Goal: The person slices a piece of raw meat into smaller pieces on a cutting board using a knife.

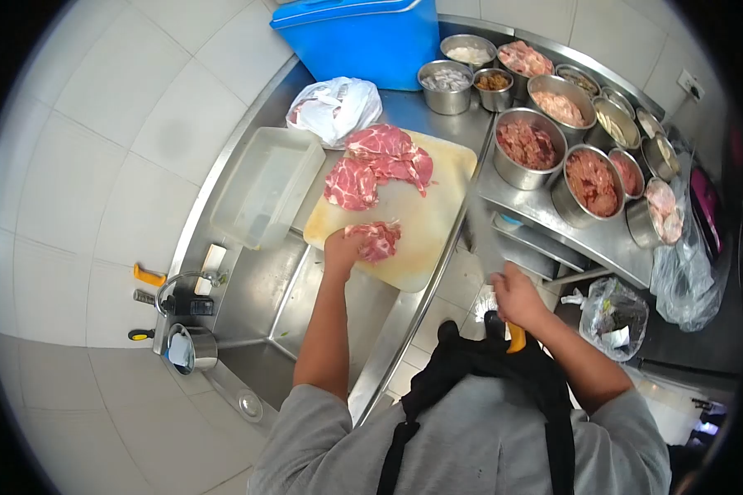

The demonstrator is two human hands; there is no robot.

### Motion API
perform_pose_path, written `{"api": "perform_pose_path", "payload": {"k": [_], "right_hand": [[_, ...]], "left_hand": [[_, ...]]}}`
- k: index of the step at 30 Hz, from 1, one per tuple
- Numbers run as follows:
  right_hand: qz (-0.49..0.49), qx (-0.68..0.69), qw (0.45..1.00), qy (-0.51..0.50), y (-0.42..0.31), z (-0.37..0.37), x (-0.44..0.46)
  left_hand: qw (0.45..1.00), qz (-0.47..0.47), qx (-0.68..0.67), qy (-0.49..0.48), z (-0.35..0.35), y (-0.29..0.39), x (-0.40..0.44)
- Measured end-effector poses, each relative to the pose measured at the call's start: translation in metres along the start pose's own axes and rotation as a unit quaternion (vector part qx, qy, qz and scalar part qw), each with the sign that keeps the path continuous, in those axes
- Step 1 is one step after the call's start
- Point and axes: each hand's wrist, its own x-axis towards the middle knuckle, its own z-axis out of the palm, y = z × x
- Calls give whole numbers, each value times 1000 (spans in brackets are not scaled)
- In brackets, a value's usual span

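My left hand (341, 250) is closed on the edge of a small piece of raw meat (380, 242) at the near left of the yellowed white cutting board (442, 173). Larger slabs of red, marbled raw meat (380, 165) lie beyond it on the same board. Off the board to the right, my right hand (516, 295) grips a knife (516, 338) by its yellow handle. Its long blade points away from me and looks smeared by motion, apart from the meat.
Steel pots of meat (530, 144) crowd the right counter. A translucent tub (264, 186) sits left of the board over the sink (305, 289). A white plastic bag (336, 110) and a blue cooler (359, 41) stand behind. A clear bag (613, 318) hangs at right.
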Motion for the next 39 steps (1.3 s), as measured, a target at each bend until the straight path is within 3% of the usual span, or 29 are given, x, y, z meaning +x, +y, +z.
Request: {"api": "perform_pose_path", "payload": {"k": [1,2,4,6,8,9,10,11,13,15,16,17,19,21,24,27,29,30,32,36,38,39], "right_hand": [[64,60,996,11,-6,-16,-7],[70,107,991,49,13,-24,-2],[97,162,978,84,20,-45,1],[82,118,987,65,14,-64,-9],[78,81,992,64,16,-71,-15],[71,62,994,51,20,-70,-16],[64,43,996,38,25,-68,-16],[61,36,997,29,32,-64,-15],[81,17,997,12,26,-60,-13],[63,-8,998,11,25,-59,-8],[46,-31,998,12,24,-61,-4],[38,-36,999,8,24,-64,-1],[-72,-156,983,70,26,-68,3],[-105,-178,977,60,30,-72,11],[-226,-230,946,22,30,-71,30],[-304,-251,914,-99,18,-55,67],[-377,-254,883,-120,11,-30,105],[-415,-255,866,-116,11,-12,125],[-461,-262,837,-136,-2,13,162],[-496,-293,813,-81,-24,49,213],[-519,-345,779,-68,-45,47,225],[-565,-311,762,-57,-47,56,244]], "left_hand": [[951,-28,-303,-56,-2,-1,1],[809,-49,-575,-108,-5,-2,2],[781,-46,-619,-71,-24,5,6],[750,-42,-658,-42,-46,11,21],[863,23,-499,73,-64,19,49],[862,27,-500,73,-65,37,57],[935,30,-323,141,-66,62,61],[969,30,-133,205,-64,81,67],[953,183,102,220,-37,86,90],[965,112,236,-36,-14,89,94],[966,108,233,-30,-5,86,94],[964,160,214,-6,4,80,90],[957,210,197,29,8,77,68],[940,238,197,146,13,71,19],[971,108,170,131,34,25,-43],[987,-54,124,92,52,-11,-101],[974,-171,128,71,73,-40,-127],[973,-178,125,73,81,-41,-144],[961,-256,20,99,93,-35,-167],[968,-232,92,38,100,-25,-199],[972,-190,75,117,110,-41,-206],[977,-59,33,200,111,-49,-202]]}}
